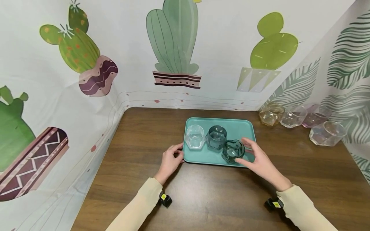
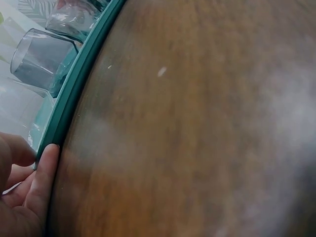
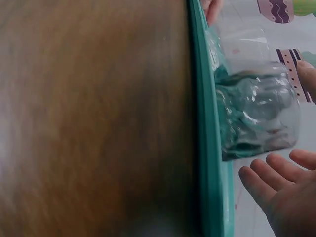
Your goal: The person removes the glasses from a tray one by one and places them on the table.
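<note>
A teal tray [image 1: 240, 128] on the wooden table carries three glasses in a row. A clear glass [image 1: 195, 138] stands at its left, a smoky grey-blue glass [image 1: 216, 138] in the middle, and a dark green wavy glass [image 1: 233, 152] nearer the front. My left hand [image 1: 171, 159] pinches the tray's left rim near the front corner, thumb and finger at the edge in the left wrist view. Around the right side of the wavy glass, my right hand [image 1: 258, 159] is spread. The right wrist view shows a gap between its fingers [image 3: 276, 173] and that glass [image 3: 261, 108].
At the table's back right stand an amber glass [image 1: 271, 114], a clear glass [image 1: 293, 116], a purple glass [image 1: 316, 115] and a clear faceted glass [image 1: 327, 133]. A cactus-print cloth [image 1: 222, 48] hangs behind the wooden table [image 1: 208, 199].
</note>
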Tool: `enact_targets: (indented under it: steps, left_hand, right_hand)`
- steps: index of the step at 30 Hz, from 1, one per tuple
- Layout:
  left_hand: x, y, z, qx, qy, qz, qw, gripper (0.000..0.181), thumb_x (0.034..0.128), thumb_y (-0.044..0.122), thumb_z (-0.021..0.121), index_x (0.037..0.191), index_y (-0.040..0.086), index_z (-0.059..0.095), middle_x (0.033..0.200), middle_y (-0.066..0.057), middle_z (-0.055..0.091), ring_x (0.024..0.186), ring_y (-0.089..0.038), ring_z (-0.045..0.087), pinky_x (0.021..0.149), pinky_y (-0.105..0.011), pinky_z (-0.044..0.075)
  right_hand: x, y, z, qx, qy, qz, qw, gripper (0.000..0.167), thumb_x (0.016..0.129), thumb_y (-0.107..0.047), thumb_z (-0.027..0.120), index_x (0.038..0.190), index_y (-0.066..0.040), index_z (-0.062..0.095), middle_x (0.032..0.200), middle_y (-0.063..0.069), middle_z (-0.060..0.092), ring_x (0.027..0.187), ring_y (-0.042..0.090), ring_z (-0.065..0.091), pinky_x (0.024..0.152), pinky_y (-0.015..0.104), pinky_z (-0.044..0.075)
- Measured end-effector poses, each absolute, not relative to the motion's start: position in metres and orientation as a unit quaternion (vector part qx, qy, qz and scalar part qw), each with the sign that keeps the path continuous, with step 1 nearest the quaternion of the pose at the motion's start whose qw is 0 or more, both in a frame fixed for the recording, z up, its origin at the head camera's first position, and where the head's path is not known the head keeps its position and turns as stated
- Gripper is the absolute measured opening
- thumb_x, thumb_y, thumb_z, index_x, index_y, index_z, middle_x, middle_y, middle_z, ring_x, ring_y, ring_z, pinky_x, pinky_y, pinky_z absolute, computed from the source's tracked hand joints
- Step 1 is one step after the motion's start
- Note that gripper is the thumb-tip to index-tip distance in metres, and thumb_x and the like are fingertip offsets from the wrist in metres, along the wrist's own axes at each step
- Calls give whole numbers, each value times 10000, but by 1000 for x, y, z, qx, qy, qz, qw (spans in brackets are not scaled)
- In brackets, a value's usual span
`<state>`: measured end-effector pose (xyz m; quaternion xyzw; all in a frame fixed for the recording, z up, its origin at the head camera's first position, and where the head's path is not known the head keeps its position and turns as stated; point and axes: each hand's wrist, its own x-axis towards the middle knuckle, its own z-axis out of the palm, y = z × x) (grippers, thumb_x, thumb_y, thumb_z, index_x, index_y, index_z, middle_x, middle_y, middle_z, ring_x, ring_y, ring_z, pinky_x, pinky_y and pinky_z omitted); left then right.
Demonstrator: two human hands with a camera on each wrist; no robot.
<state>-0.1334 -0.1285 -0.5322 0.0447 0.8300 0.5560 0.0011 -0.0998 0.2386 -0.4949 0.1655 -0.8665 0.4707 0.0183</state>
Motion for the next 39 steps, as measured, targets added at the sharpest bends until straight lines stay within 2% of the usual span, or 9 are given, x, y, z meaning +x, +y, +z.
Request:
enact_targets:
  steps: [4, 7, 10, 14, 21, 26, 32, 36, 39]
  left_hand:
    - [-133, -128, -530, 41, 829, 557, 3, 414, 947, -41, 625, 1349, 32, 693, 1172, -146, 695, 941, -209, 692, 638, -217, 652]
    - [-133, -128, -528, 38, 830, 556, 5, 414, 949, -36, 623, 1352, 31, 691, 1175, -149, 693, 945, -217, 689, 638, -220, 653]
    - [-132, -128, -528, 37, 832, 554, 8, 419, 951, -32, 624, 1360, 35, 686, 1178, -144, 690, 945, -209, 686, 641, -224, 655]
    - [-131, -128, -528, 31, 832, 554, 15, 429, 953, -23, 622, 1370, 57, 684, 1181, -124, 684, 943, -182, 675, 648, -226, 656]
    - [-131, -128, -528, 36, 832, 554, 10, 444, 937, -41, 599, 1363, 48, 687, 1179, -130, 686, 928, -169, 673, 644, -232, 658]
    - [-132, -128, -529, 36, 832, 553, 6, 447, 932, -43, 599, 1359, 49, 690, 1169, -133, 687, 922, -168, 673, 641, -231, 657]
    - [-133, -129, -532, 32, 834, 551, 9, 444, 941, -34, 608, 1367, 66, 688, 1164, -125, 684, 922, -175, 668, 645, -231, 658]
    - [-133, -128, -534, 32, 833, 552, 10, 446, 941, -34, 605, 1367, 68, 688, 1164, -122, 685, 923, -173, 668, 646, -233, 658]
    - [-133, -128, -534, 33, 832, 554, 8, 450, 935, -39, 602, 1364, 65, 690, 1169, -125, 687, 924, -173, 667, 643, -236, 659]
  right_hand:
    - [-100, 232, -498, 153, -880, 450, 4, 838, 907, -209, 830, 1570, -17, 354, 1556, 200, 450, 1389, 344, 452, 1055, 117, 446]
    - [-101, 228, -500, 148, -883, 445, 6, 839, 898, -207, 838, 1562, -12, 364, 1526, 195, 481, 1376, 344, 473, 1072, 360, 525]
    - [-102, 226, -503, 145, -883, 447, 10, 833, 891, -182, 843, 1552, -3, 369, 1504, 211, 495, 1364, 363, 484, 1045, 579, 522]
    - [-103, 224, -505, 143, -881, 451, 13, 833, 879, -170, 852, 1538, 13, 376, 1480, 230, 509, 1350, 388, 493, 1039, 649, 508]
    - [-103, 223, -506, 121, -887, 445, 0, 824, 893, -232, 845, 1532, 7, 382, 1488, 237, 491, 1333, 400, 505, 1052, 641, 508]
    - [-104, 224, -506, 118, -888, 444, 6, 765, 887, -213, 849, 1485, 11, 428, 1412, 213, 560, 1272, 358, 551, 1014, 592, 535]
    - [-107, 226, -507, 128, -890, 437, 17, 794, 869, -237, 867, 1508, -19, 448, 1381, 190, 587, 1244, 343, 573, 997, 569, 559]
    - [-106, 230, -509, 116, -898, 424, 22, 785, 841, -289, 891, 1476, -61, 490, 1375, 145, 605, 1219, 270, 578, 966, 381, 577]
    - [-105, 233, -510, 106, -901, 420, 35, 771, 832, -289, 899, 1453, -67, 501, 1333, 140, 635, 1175, 243, 587, 917, 210, 528]
